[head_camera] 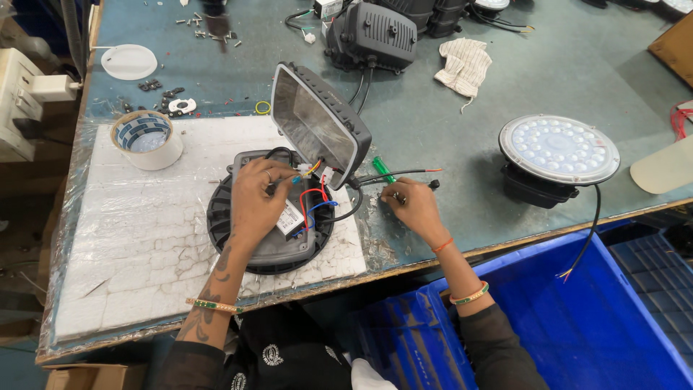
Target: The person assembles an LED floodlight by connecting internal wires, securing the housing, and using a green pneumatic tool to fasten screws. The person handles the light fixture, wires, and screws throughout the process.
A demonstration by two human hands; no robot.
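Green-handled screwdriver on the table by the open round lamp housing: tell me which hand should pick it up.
Right, probably. The right hand lies just beside the green-handled screwdriver, while the left hand rests on the wiring inside the black round lamp housing, farther away.

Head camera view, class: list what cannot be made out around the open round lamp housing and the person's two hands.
- Left hand covers part of the lamp housing; the wiring under its fingers is hidden.
- Right hand: what its fingertips pinch beside the green screwdriver is too small to tell.
- Hinged cover: its glass shows only glare.
- Small screws are too small to sort.
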